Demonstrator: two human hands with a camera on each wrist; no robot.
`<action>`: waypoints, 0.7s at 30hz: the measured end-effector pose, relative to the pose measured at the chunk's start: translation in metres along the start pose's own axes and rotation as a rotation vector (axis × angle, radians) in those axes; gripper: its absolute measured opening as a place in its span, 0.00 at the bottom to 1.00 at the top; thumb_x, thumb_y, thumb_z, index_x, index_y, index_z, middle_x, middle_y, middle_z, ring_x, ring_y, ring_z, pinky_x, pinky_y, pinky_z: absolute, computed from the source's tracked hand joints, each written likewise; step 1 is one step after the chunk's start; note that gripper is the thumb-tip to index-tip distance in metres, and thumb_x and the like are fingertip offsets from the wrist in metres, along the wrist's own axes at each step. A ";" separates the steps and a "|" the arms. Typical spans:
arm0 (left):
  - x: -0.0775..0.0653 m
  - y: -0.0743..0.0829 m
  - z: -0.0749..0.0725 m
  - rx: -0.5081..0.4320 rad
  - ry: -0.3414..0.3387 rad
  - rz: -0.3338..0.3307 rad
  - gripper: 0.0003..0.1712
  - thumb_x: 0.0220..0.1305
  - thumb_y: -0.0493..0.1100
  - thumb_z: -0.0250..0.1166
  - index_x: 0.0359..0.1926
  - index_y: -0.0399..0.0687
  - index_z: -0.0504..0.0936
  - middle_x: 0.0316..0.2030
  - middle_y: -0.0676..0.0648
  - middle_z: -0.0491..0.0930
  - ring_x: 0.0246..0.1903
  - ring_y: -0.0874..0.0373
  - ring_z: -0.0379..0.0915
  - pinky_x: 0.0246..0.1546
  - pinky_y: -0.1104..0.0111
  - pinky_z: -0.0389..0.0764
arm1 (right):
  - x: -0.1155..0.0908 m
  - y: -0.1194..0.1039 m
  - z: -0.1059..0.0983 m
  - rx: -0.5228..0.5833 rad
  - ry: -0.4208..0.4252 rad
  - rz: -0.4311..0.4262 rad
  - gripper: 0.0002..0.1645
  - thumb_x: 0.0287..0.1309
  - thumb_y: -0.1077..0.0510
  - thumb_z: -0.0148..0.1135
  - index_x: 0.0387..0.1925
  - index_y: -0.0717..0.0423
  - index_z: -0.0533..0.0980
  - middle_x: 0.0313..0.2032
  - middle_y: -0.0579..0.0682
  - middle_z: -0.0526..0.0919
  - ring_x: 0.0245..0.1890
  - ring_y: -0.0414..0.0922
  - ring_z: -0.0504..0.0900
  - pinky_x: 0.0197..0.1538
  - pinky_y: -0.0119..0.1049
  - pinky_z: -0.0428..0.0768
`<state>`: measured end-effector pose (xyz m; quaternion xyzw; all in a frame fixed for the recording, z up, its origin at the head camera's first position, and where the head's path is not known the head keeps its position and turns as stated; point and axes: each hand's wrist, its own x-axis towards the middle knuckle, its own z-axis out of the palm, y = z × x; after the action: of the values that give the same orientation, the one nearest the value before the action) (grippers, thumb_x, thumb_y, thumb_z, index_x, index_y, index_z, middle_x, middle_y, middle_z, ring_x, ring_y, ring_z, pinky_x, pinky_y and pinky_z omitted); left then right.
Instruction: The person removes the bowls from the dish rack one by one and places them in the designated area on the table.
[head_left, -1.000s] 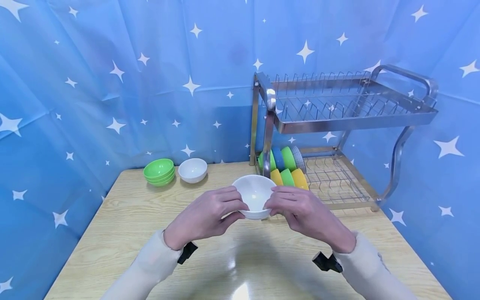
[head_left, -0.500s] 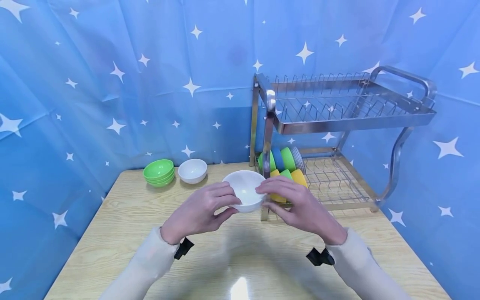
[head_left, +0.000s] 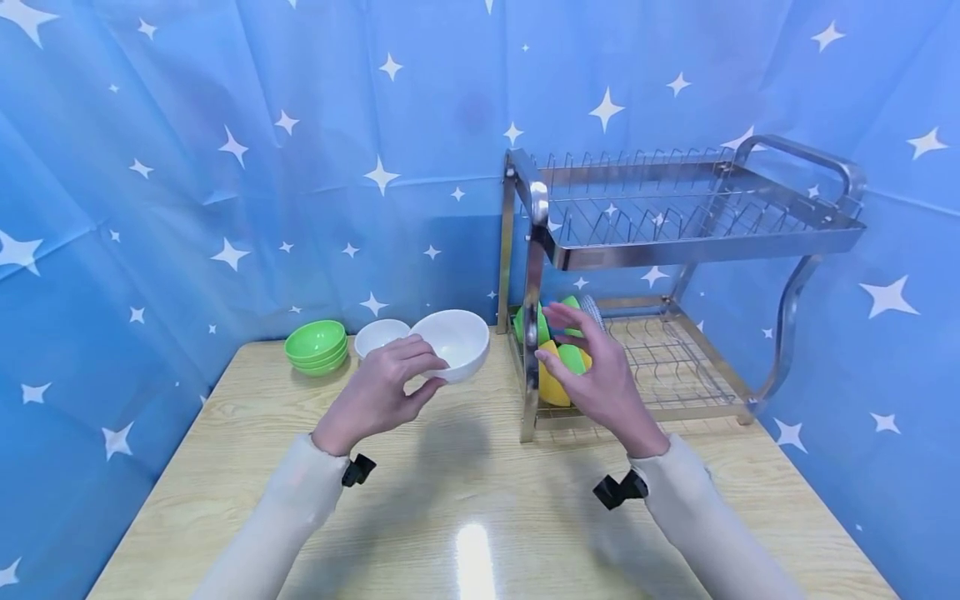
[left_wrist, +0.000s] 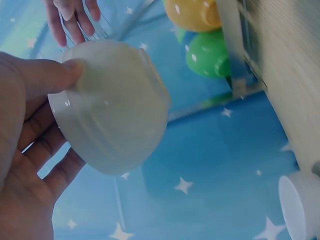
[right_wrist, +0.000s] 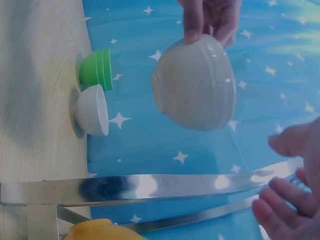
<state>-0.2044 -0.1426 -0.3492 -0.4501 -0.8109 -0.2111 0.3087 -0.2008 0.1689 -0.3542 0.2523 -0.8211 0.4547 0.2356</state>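
Note:
A white bowl (head_left: 457, 340) hangs above the table, its near rim pinched between the thumb and fingers of my left hand (head_left: 386, 387). In the left wrist view the thumb presses on the outside of the bowl (left_wrist: 115, 107). My right hand (head_left: 600, 375) is apart from it, fingers spread and holding nothing, in front of the rack's left post. Behind the held bowl, a second white bowl (head_left: 378, 335) stands on the table, partly covered by my left hand. Beside it is a stack of green bowls (head_left: 315, 346).
A two-tier metal dish rack (head_left: 705, 246) stands at the right. On its lower shelf, at the left end, are green bowls (head_left: 572, 358), a yellow bowl (head_left: 553, 383) and others, partly behind my right hand. A blue starry curtain (head_left: 300, 167) runs behind the wooden table (head_left: 247, 433).
My right hand has let go of the white bowl and drawn away to the right. My left hand has carried the bowl left and toward the back of the table.

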 end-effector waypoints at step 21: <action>-0.018 -0.095 0.022 0.175 -0.065 -0.349 0.08 0.56 0.35 0.75 0.38 0.39 0.89 0.37 0.43 0.87 0.36 0.50 0.85 0.36 0.56 0.86 | 0.025 0.020 0.024 -0.025 -0.071 0.314 0.37 0.63 0.59 0.72 0.70 0.57 0.68 0.53 0.57 0.82 0.53 0.55 0.83 0.55 0.48 0.86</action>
<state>-0.2857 -0.1879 -0.3836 -0.2807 -0.9014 -0.1755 0.2792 -0.2365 0.1524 -0.3623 0.1336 -0.8638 0.4666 0.1354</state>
